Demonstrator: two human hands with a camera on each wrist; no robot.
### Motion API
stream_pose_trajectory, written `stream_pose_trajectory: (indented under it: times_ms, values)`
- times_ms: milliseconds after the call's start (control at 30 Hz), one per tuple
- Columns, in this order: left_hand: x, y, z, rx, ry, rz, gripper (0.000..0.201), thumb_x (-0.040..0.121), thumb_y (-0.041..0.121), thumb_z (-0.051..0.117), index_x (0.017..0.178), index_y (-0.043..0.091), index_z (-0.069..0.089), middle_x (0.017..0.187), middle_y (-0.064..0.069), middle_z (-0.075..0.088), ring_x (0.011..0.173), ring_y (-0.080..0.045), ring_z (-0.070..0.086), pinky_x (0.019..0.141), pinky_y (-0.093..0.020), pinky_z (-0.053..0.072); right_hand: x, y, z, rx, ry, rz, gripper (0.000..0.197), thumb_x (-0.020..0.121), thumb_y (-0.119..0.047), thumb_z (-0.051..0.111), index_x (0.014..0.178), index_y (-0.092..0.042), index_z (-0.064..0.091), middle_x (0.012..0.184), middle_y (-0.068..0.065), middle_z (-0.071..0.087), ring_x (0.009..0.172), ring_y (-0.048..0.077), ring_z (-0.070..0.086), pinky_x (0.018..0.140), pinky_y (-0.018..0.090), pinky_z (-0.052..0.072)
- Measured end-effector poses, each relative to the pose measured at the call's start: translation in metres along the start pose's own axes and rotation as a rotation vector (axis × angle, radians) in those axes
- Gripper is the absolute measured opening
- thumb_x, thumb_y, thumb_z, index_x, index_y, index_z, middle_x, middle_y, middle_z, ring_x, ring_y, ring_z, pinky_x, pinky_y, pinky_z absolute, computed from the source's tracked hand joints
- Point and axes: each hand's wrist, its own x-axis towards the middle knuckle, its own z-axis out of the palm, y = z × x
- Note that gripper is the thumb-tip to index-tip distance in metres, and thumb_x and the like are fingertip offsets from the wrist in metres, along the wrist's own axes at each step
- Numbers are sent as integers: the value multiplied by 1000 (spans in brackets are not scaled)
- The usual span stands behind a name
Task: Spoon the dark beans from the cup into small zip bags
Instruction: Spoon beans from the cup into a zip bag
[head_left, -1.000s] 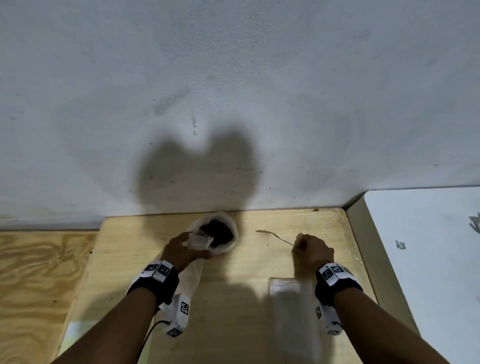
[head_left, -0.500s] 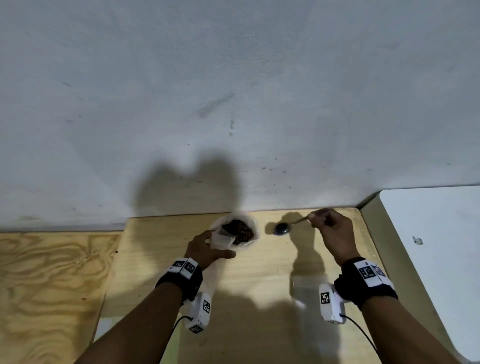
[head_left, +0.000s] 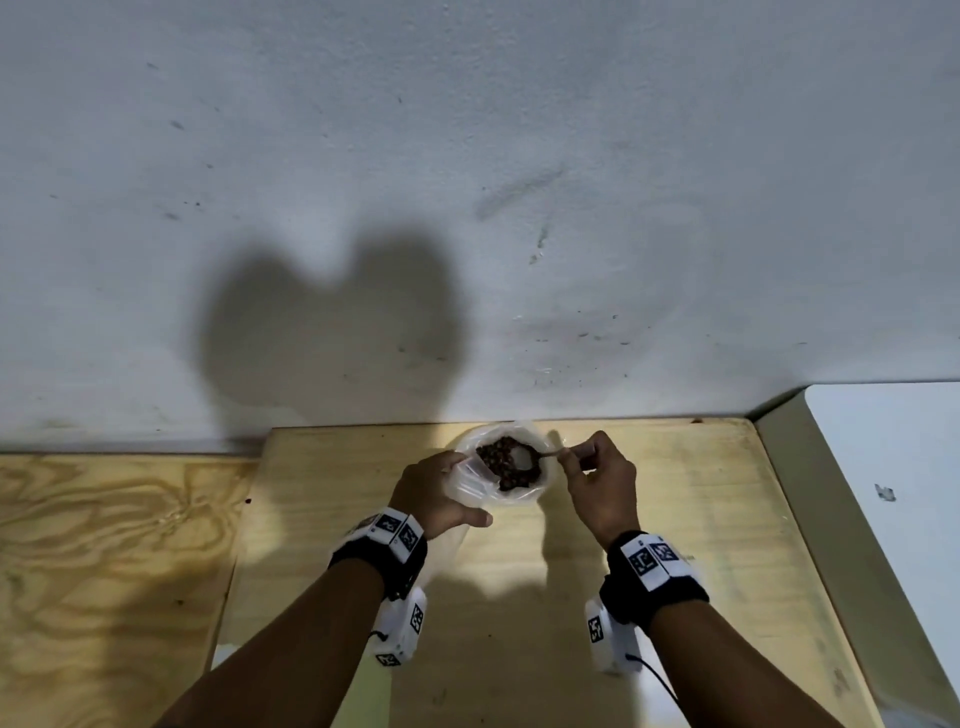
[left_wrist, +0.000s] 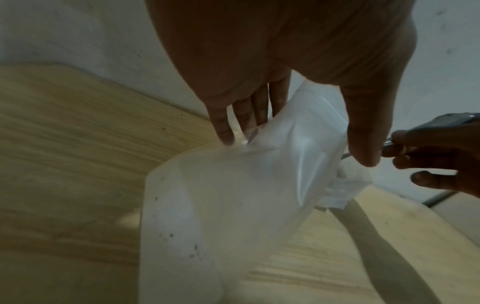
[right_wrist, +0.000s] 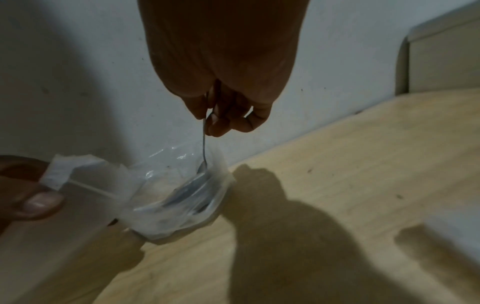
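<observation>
A white cup lined with clear plastic stands at the back of the wooden table, holding dark beans. My right hand pinches the handle of a metal spoon, whose bowl is down in the beans. The right wrist view shows the spoon dipping into the cup. My left hand grips a clear small zip bag by its mouth, right beside the cup's left rim. The bag hangs below the hand and looks empty.
The grey wall rises directly behind the cup. A white surface adjoins the table on the right, and a lower plywood surface lies to the left. A pale flat thing lies blurred on the table at the near right.
My right hand picked the spoon up off the table, carried it left and dipped it into the cup. My left hand stayed by the cup with the bag.
</observation>
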Motion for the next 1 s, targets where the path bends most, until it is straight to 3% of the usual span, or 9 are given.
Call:
stream_pose_trajectory:
  times_ms: [67,233,367,500,733,1000]
  values:
    - [0,-3,-1,6,-5,34,98,50,42,94,138,28,52,139,7,55,122,-12,54,99,-20,41,-2,6,10,25,-6,66,22,87,-14,73,75,-10,55,71,5,67,67,24,64,59,26,48]
    - [-1,-9,0,-51,21,41,96,46,38,96,133,28,56,132,9,60,116,-8,55,96,-20,43,-7,4,35,112,26,167,22,86,-10,71,71,-15,56,73,8,71,72,22,65,59,12,44]
    - [0,-11,-1,-81,34,31,94,47,35,96,132,31,56,130,10,59,113,-6,53,95,-18,42,-5,2,42,214,35,306,17,81,-14,75,75,-8,60,78,15,71,74,28,66,68,34,53]
    - [0,-11,-4,-103,29,2,98,47,36,96,135,29,55,133,9,58,116,-8,52,96,-19,42,-3,2,33,345,19,397,16,84,-9,74,77,-9,60,81,23,72,70,26,65,67,36,49]
    - [-4,-6,-9,-100,37,-15,95,49,30,96,134,26,54,131,7,58,108,-6,50,90,-18,40,-6,-9,-2,504,24,397,9,87,1,69,93,4,62,70,13,73,57,17,61,58,29,47]
    - [-10,1,-10,-59,64,-9,95,49,31,95,135,24,54,134,5,57,120,-13,53,98,-24,45,-4,-33,-32,548,-50,288,10,89,-1,69,91,6,62,79,21,73,61,21,60,63,33,48]
